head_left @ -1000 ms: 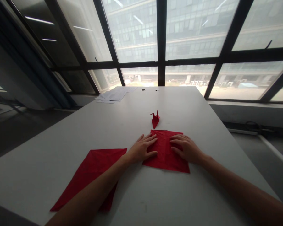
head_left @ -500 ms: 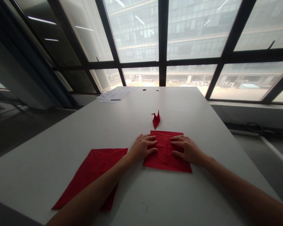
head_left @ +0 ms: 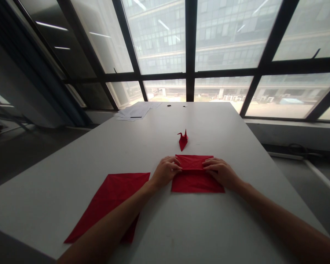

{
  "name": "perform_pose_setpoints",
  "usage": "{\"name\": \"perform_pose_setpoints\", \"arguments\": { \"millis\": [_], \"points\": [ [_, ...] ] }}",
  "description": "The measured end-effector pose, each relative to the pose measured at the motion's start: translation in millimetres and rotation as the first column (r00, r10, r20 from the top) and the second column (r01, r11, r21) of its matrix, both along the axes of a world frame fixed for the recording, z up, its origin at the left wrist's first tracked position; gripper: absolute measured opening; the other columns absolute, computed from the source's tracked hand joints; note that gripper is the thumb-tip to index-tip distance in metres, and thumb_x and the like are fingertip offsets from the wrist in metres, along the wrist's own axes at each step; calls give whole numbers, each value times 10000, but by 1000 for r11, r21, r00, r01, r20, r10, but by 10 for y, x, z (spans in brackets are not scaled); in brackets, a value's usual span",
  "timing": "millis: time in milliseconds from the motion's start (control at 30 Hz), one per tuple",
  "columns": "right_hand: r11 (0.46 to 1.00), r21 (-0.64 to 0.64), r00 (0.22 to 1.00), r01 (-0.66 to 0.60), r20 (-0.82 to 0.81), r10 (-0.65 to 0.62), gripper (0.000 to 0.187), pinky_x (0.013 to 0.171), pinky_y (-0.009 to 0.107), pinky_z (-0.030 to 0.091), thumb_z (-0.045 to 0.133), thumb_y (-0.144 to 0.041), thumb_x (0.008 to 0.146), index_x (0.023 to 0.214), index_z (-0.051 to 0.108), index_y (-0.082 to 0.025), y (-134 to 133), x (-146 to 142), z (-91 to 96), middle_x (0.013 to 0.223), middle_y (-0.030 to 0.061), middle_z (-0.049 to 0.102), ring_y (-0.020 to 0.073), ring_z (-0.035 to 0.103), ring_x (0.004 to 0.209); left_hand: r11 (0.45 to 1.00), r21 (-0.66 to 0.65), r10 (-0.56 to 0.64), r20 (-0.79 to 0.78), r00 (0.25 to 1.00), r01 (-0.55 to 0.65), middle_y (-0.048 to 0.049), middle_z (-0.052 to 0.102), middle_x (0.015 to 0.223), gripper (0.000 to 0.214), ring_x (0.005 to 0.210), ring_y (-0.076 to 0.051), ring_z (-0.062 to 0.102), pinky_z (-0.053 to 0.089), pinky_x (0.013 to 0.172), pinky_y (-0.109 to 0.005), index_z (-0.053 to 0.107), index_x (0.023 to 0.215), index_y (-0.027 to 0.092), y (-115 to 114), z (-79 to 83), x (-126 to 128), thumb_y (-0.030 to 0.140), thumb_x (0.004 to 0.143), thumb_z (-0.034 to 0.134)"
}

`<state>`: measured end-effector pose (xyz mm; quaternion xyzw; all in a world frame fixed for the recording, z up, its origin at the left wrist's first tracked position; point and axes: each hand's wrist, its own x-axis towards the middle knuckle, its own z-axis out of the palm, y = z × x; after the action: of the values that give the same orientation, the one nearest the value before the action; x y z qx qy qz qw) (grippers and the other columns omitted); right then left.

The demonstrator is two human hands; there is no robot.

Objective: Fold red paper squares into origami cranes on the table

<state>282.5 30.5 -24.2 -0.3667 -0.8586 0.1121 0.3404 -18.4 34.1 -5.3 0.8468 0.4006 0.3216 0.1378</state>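
Note:
A creased red sheet of paper (head_left: 196,182) lies in front of me, with a ridge raised across its middle. My left hand (head_left: 167,170) pinches the left end of that ridge between thumb and fingers. At the other end, my right hand (head_left: 218,170) grips the ridge the same way. Just beyond the sheet stands a small folded red paper crane (head_left: 183,141). A second creased red sheet (head_left: 112,194) lies flat on the left, partly hidden under my left forearm.
The white table (head_left: 222,128) stretches toward the large windows. Several loose white papers (head_left: 137,110) with a dark strip lie at its far left corner. Two small dark spots show near the far edge. A dark curtain (head_left: 44,69) hangs at the left.
The fingers of both hands have gone from lying spread on the sheet to pinching it. A ridge has risen across the paper, and its near edge has drawn away from me.

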Motion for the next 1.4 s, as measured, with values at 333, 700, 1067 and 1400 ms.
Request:
{"name": "perform_pose_setpoints", "arguments": {
  "millis": [333, 700, 1067, 1400],
  "points": [
    [983, 158, 992, 95, -97, -81, 198, 905, 465, 476, 585, -284, 962, 1040, 757, -344, 29, 22, 48, 1137, 11, 738, 263, 609, 1100, 996, 83, 12, 70, 997, -18, -12, 715, 930, 104, 925, -187, 649, 438, 909, -370, 769, 861, 264, -30, 32, 69, 167, 857, 733],
    [987, 159, 989, -22, -143, 45, 218, 909, 443, 474, 585, -267, 964, 1085, 739, -363, -18, -51, 112, 1129, 4, 742, 242, 611, 1085, 988, 134, -76, 5, 997, 75, -43, 716, 1043, 41, 1054, -212, 646, 440, 987, -411, 715, 887, 225, -147, 142, 131, 191, 890, 691],
    [994, -1, 986, -108, 132, 107, 324, 1011, 471, 439, 605, -206, 937, 1225, 674, -335, -115, -134, 134, 1265, 12, 684, 249, 596, 1176, 972, -149, -200, -115, 973, 182, -57, 682, 1258, 65, 1186, -208, 631, 490, 1008, -342, 631, 953, 212, -203, 150, 147, 187, 942, 572],
    [999, -37, 982, -37, 185, 43, 479, 1070, 515, 390, 659, -357, 892, 1363, 576, -333, -153, -171, 153, 1382, 47, 603, 305, 512, 1282, 979, -117, -194, -268, 944, 167, -57, 433, 1533, 459, 1468, -265, 304, 320, 1178, -457, 501, 1393, 265, -234, 118, 183, 296, 945, 596]
  ]
}}
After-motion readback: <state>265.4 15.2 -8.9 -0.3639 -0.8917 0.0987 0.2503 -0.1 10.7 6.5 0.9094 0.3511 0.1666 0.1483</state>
